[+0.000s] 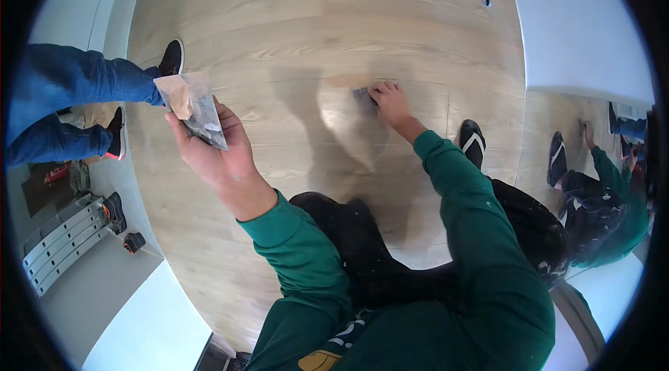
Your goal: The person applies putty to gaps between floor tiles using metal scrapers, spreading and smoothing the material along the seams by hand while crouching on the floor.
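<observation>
My left hand (216, 155) is closed on a flat, square metal plate (209, 127), raised above the floor, with tan paste (180, 98) and smears on it. My right hand (389, 103) grips a grey scraper (363, 98) down on the light wood-look floor (334, 22), its fingers curled over it. A pale orange-tan patch (345, 81) lies on the planks just beside the scraper's edge. My fingers partly hide the scraper.
Another person's jeans-clad legs (70, 75) are at the left, near a folded ladder (66, 242), shoes and tools. My sandalled foot (472, 141) is at right. A white cabinet (578, 16) and a mirror (603, 190) border the right side. A small round hole (486, 2) is far right.
</observation>
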Available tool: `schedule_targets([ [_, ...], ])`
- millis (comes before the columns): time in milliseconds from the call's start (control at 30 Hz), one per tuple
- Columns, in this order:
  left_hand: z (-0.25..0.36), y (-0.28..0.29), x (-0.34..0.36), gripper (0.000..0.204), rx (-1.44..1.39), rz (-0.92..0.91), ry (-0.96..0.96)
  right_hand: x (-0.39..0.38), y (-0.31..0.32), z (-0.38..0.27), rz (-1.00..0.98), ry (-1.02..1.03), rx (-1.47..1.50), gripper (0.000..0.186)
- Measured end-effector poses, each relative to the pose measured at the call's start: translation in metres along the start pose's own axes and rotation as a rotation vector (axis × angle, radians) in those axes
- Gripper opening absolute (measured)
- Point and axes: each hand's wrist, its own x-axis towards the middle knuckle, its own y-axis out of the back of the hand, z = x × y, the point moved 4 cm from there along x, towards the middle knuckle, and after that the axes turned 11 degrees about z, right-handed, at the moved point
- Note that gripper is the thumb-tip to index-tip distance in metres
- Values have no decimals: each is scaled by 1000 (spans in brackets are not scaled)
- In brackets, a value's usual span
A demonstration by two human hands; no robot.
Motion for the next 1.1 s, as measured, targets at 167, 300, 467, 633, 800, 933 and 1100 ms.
schedule_targets([
  [167,-14,-5,-3,28,33,-31,42,-3,11,43,122,-29,-54,48],
  [300,-19,-7,-6,26,87,16,7,-43,12,42,65,10,3,48],
  [467,-36,-11,-8,24,98,-19,76,-29,35,90,164,-60,-51,50],
  [633,-50,-10,-10,24,141,-5,129,-66,32,93,88,-26,-20,50],
  [800,-55,-10,-13,26,235,46,105,-58,58,118,83,-99,-84,55],
  [933,-67,-12,-13,27,303,68,107,-89,54,136,68,-69,-117,56],
  [1100,-79,-4,-3,28,279,-21,222,-84,85,150,7,-48,-115,56],
])
